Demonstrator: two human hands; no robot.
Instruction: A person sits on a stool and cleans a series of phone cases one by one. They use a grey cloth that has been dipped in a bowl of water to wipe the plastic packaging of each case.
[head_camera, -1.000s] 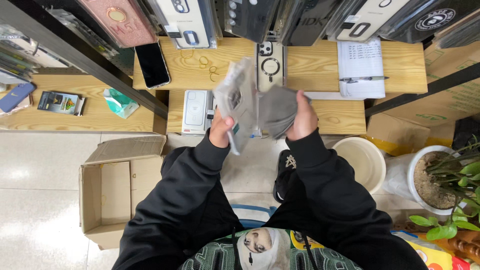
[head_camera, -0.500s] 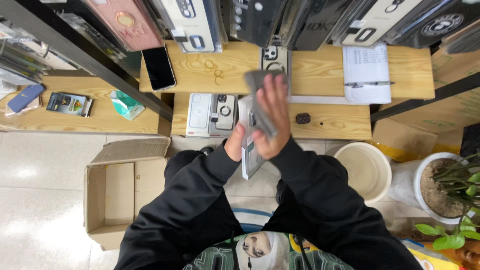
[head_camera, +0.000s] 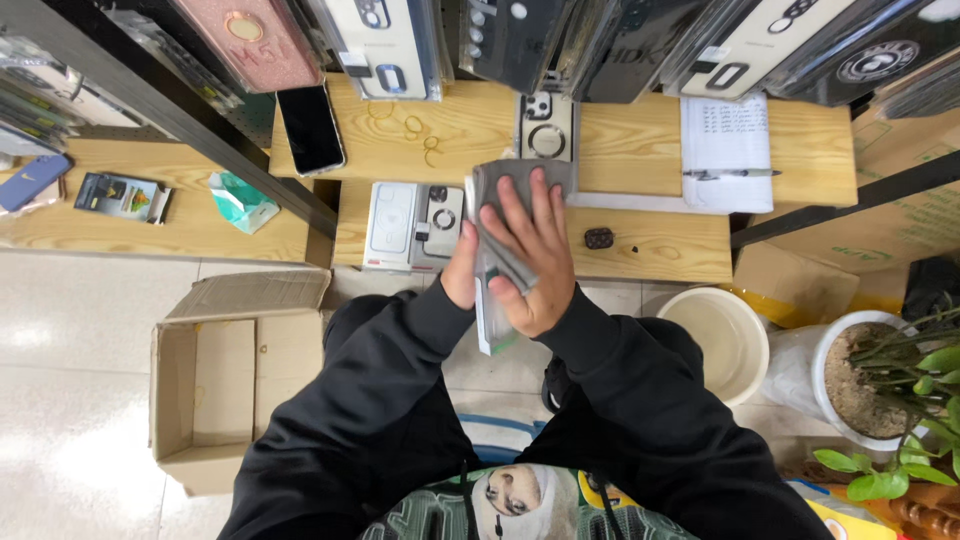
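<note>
My left hand (head_camera: 461, 268) grips a clear flat phone-case package (head_camera: 494, 320) by its left edge, holding it upright above my lap. My right hand (head_camera: 530, 250) lies flat on the package's face with fingers spread, pressing a grey cloth (head_camera: 500, 195) against it. The cloth sticks out above and left of my fingers. Both sleeves are black. The package's lower end shows below my right palm.
A wooden shelf (head_camera: 640, 150) ahead carries boxed phone cases (head_camera: 412, 225), a black phone (head_camera: 311, 128), rubber bands, a notepad with pen (head_camera: 727, 150). Packaged cases hang above. An open cardboard box (head_camera: 225, 375) stands at left, a white bucket (head_camera: 715, 335) and potted plant (head_camera: 890, 385) at right.
My hands, apart with the cloth spread between them a second ago, have come together. My right hand now presses the cloth flat on the package and has slid slightly across it.
</note>
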